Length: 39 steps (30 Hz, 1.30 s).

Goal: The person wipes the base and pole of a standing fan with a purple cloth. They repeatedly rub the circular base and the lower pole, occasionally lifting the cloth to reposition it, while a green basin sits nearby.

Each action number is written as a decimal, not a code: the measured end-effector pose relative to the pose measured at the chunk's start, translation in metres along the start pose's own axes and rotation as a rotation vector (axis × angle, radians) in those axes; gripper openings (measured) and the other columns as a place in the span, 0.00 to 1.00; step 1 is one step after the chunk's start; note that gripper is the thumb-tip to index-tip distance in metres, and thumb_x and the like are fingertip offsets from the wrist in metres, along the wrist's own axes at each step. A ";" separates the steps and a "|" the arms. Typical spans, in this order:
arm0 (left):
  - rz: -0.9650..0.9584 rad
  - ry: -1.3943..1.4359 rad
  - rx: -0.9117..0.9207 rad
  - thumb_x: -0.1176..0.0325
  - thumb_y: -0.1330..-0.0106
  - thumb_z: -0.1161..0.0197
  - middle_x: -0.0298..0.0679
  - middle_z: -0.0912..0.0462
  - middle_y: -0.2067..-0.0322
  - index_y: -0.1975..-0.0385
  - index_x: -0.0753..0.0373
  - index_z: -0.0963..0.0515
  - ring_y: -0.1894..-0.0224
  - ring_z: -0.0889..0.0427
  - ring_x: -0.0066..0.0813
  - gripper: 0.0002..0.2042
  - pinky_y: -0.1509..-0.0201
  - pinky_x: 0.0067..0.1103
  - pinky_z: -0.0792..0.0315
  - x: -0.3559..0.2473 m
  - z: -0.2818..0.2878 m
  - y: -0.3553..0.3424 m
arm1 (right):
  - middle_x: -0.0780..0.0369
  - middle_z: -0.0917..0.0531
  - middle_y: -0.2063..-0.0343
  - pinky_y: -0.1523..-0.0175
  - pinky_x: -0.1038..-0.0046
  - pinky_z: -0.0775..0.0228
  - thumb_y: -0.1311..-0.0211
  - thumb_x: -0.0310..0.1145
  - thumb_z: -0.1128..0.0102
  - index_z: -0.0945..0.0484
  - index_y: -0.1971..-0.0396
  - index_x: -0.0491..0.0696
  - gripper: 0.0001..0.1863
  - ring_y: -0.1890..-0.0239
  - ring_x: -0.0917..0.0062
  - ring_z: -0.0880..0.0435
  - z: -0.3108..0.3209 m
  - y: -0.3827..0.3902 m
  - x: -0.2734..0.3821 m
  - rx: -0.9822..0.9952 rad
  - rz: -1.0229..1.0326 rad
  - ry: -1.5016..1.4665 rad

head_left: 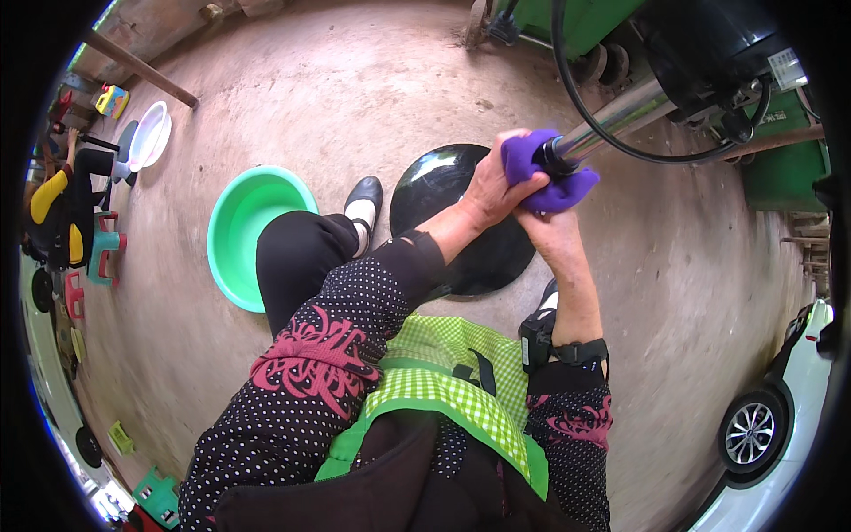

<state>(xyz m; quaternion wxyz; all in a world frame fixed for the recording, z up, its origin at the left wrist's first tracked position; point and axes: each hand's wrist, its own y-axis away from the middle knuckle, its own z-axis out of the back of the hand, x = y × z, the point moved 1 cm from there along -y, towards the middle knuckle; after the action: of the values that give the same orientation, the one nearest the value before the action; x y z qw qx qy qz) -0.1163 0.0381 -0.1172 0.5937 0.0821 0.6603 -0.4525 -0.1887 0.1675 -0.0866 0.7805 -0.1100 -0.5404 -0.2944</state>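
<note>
**Purple cloth [574, 190] around a metal pole [631, 113]**

Your left grip [493, 184] clasps the cloth; your right grip [551, 232] touches it below, fingers hidden, closure uncertain. Beyond, a black disc [492, 254] and green basin [214, 236] rest on the floor [674, 346].

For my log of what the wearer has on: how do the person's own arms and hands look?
Both the left hand and right hand are gloveless. The left sleeve and right sleeve are black with white dots and pinkish-red swirling motifs. A small black device on a black strap circles the right forearm.
</note>
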 end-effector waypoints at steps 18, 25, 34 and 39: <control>0.377 0.599 0.113 0.47 0.32 0.35 0.34 0.23 0.54 0.46 0.62 0.28 0.50 0.27 0.22 0.26 0.40 0.22 0.32 0.017 0.008 0.003 | 0.57 0.26 0.47 0.57 0.75 0.17 0.45 0.22 0.37 0.48 0.31 0.48 0.43 0.49 0.71 0.19 -0.003 0.006 0.029 -0.151 -0.104 -0.349; 0.243 0.574 0.394 0.52 0.49 0.21 0.36 0.21 0.50 0.36 0.62 0.34 0.47 0.24 0.26 0.42 0.38 0.25 0.30 -0.017 0.013 -0.055 | 0.56 0.26 0.45 0.61 0.76 0.16 0.33 0.27 0.42 0.50 0.28 0.50 0.37 0.53 0.71 0.15 0.006 0.017 0.050 -0.112 -0.128 -0.416; 0.472 0.503 0.647 0.65 0.67 0.12 0.35 0.21 0.53 0.47 0.62 0.28 0.48 0.26 0.26 0.42 0.38 0.26 0.31 0.053 0.017 -0.014 | 0.59 0.25 0.45 0.49 0.73 0.20 0.39 0.24 0.39 0.38 0.35 0.44 0.32 0.46 0.74 0.22 -0.016 -0.014 -0.030 -0.032 -0.121 -0.024; 0.498 0.548 0.746 0.65 0.67 0.12 0.33 0.21 0.56 0.50 0.61 0.27 0.50 0.25 0.24 0.39 0.42 0.25 0.29 0.097 0.017 0.007 | 0.58 0.25 0.45 0.54 0.71 0.17 0.45 0.18 0.45 0.35 0.37 0.43 0.32 0.48 0.73 0.21 -0.020 -0.016 -0.037 0.059 -0.436 -0.293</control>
<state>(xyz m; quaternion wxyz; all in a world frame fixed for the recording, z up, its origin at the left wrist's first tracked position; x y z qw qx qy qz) -0.1268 -0.0113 -0.2025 0.4193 0.5578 0.5458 -0.4638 -0.1912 0.1575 -0.1309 0.6149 -0.0096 -0.6670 -0.4206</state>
